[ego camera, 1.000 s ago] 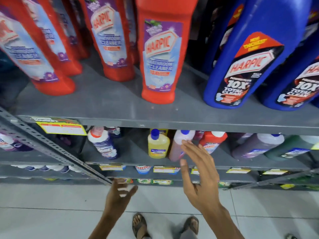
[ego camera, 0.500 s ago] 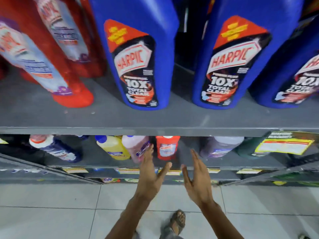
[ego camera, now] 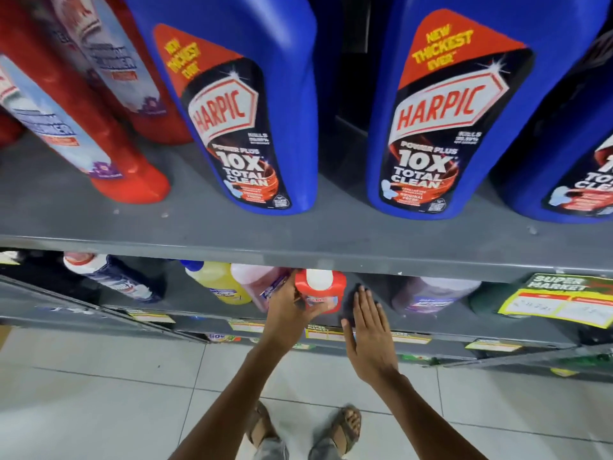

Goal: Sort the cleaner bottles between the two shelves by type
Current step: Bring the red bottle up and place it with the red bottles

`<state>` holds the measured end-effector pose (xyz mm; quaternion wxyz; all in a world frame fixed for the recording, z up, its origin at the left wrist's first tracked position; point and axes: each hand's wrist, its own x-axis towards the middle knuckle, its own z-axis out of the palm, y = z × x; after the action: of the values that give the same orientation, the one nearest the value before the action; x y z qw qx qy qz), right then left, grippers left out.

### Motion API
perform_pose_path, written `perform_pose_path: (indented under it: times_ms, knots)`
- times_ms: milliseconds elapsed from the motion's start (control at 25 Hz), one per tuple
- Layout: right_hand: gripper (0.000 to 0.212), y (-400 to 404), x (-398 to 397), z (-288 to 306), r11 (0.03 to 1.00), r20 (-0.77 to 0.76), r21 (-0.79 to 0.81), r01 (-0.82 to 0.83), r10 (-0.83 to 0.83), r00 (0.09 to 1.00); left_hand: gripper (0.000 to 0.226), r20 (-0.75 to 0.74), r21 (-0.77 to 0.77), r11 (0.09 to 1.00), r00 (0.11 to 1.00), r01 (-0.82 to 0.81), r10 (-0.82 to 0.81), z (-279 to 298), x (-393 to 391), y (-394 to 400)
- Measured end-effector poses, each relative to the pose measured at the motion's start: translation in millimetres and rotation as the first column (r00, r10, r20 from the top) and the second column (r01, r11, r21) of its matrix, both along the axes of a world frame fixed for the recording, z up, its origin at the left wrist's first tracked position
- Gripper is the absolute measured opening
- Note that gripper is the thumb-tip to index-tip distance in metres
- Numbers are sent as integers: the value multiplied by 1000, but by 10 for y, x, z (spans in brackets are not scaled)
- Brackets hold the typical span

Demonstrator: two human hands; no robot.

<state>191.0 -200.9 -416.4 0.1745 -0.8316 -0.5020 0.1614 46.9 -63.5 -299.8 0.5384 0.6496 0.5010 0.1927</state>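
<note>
Your left hand point(ego camera: 292, 310) is wrapped around the small red bottle point(ego camera: 320, 290) on the lower shelf point(ego camera: 185, 295), fingers curled across its label and thumb on its left side, so the grip is closed on it. The bottle stands upright with its white cap point(ego camera: 319, 278) just under the lip of the upper shelf point(ego camera: 298, 257). Your right hand point(ego camera: 370, 333) is flat and open, fingers spread, just beside the bottle on its right and holding nothing. Left of the red bottle sit a pink bottle point(ego camera: 255, 282), then a yellow bottle point(ego camera: 220, 282); a purple bottle point(ego camera: 431, 293) lies well to the right. On the upper shelf stand two big blue bottles point(ego camera: 252, 104) point(ego camera: 464, 104) with red bottles point(ego camera: 109, 154) to their left.
</note>
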Motion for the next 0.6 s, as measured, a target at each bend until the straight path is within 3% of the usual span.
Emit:
perform_pose_path:
  times_ms: [120,200,280,400,480,600]
  knots:
    - [58,57,-84,319,999,-88,43,30,-26,996,65,32,33,996,996,86,-87,306,-307,-112]
    - [48,43,-234,631,966,-54,249,68,-56,997,61,77,59,993,991,105,-109,606,-688,-154]
    - [41,48,-486,1016,874,-60,477,88,-68,996,55,130,107,987,982,121,-134,984,-1190,-76]
    - [37,262,-965,1721,728,-136,681,84,12,991,55,138,235,967,981,101,-136,1698,-1960,202]
    - [34,536,-1302,2189,607,-58,795,-6,86,995,49,209,366,930,972,26,-110,2256,-2405,416]
    - [32,990,-1748,2778,464,95,870,-167,176,980,45,284,610,791,945,-49,-160,2912,-2828,826]
